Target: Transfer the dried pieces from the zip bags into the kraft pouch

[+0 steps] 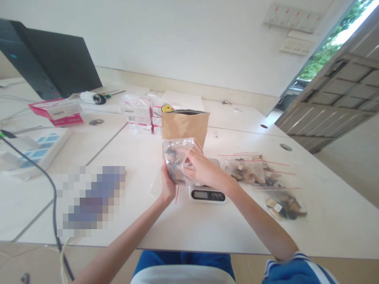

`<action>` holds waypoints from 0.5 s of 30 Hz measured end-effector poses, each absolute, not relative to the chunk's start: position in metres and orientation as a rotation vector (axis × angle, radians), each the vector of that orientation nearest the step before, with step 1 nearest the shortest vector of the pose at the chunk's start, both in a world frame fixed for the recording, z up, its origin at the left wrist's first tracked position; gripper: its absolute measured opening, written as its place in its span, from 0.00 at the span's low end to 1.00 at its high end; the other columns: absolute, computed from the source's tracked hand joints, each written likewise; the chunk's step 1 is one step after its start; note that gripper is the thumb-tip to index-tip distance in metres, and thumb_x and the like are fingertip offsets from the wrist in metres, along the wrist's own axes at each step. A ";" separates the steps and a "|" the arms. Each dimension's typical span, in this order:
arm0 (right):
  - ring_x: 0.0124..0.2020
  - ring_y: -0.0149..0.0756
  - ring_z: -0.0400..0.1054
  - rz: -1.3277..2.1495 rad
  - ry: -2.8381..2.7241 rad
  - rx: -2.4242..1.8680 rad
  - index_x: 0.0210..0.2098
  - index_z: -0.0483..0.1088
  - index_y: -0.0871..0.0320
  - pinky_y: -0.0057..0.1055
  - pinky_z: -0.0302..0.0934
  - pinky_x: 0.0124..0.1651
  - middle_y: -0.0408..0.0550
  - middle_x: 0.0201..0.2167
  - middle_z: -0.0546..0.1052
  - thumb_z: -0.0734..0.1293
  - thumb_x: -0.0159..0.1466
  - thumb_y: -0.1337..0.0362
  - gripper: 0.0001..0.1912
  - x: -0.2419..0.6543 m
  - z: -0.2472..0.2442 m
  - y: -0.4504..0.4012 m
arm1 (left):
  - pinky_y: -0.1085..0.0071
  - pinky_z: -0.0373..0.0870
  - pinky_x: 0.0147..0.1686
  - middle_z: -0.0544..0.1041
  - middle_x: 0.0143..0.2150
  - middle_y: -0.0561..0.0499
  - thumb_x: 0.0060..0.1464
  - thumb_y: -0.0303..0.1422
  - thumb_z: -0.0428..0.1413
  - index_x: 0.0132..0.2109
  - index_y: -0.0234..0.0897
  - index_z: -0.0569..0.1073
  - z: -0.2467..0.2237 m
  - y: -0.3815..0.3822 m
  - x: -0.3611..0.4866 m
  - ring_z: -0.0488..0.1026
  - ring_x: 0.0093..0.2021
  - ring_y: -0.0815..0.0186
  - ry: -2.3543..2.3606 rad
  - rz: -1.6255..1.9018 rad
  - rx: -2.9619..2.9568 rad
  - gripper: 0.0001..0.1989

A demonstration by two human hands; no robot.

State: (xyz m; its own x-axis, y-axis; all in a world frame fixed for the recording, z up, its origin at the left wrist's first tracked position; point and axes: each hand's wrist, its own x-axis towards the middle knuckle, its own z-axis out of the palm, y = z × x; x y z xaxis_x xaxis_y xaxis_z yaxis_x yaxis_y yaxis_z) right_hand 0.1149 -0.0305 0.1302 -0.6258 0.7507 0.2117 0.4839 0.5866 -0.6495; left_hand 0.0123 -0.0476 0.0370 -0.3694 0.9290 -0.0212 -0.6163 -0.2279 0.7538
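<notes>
Both hands hold a clear zip bag [177, 157] with dark and tan pieces inside, raised above a small white digital scale [207, 194]. My left hand [167, 183] grips the bag's left side from below. My right hand [203, 170] pinches its right side near the red zip strip. A brown paper stand-up pouch [186, 125] stands open right behind the bag. The scale's platform is mostly hidden by my hands.
Several filled zip bags [251, 170] lie right of the scale, one [286, 205] nearer the table's front. Pink and white boxes [139, 112] sit behind the pouch, a pink box [57, 111] and dark monitor [50, 63] far left. A black cable [53, 197] hangs at left.
</notes>
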 end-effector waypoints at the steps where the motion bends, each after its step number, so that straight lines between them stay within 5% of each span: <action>1: 0.52 0.43 0.64 0.757 -2.402 -0.985 0.43 0.67 0.57 0.39 0.62 0.51 0.52 0.45 0.70 0.65 0.56 0.72 0.15 0.112 0.131 -0.023 | 0.71 0.74 0.35 0.79 0.30 0.51 0.56 0.45 0.47 0.34 0.36 0.75 0.033 -0.044 0.012 0.78 0.38 0.62 0.869 1.807 0.531 0.19; 7: 0.39 0.41 0.68 0.757 -2.557 -1.038 0.38 0.65 0.57 0.34 0.63 0.41 0.48 0.36 0.73 0.66 0.50 0.72 0.15 0.092 0.121 0.007 | 0.76 0.68 0.22 0.77 0.25 0.56 0.61 0.39 0.43 0.33 0.36 0.74 0.024 -0.041 0.011 0.75 0.25 0.68 0.904 1.747 0.486 0.19; 11: 0.28 0.38 0.67 0.822 -2.440 -1.122 0.39 0.64 0.57 0.30 0.61 0.29 0.44 0.25 0.73 0.69 0.50 0.67 0.17 0.087 0.107 0.013 | 0.78 0.70 0.30 0.79 0.29 0.58 0.62 0.36 0.42 0.34 0.36 0.75 0.023 -0.037 0.007 0.76 0.31 0.71 0.868 1.805 0.430 0.18; 15: 0.25 0.37 0.67 0.864 -2.438 -1.072 0.45 0.65 0.58 0.30 0.61 0.28 0.41 0.23 0.73 0.69 0.52 0.64 0.20 0.085 0.105 0.013 | 0.78 0.71 0.36 0.79 0.30 0.56 0.60 0.36 0.42 0.33 0.36 0.75 0.017 -0.025 0.003 0.76 0.32 0.73 0.841 1.851 0.359 0.18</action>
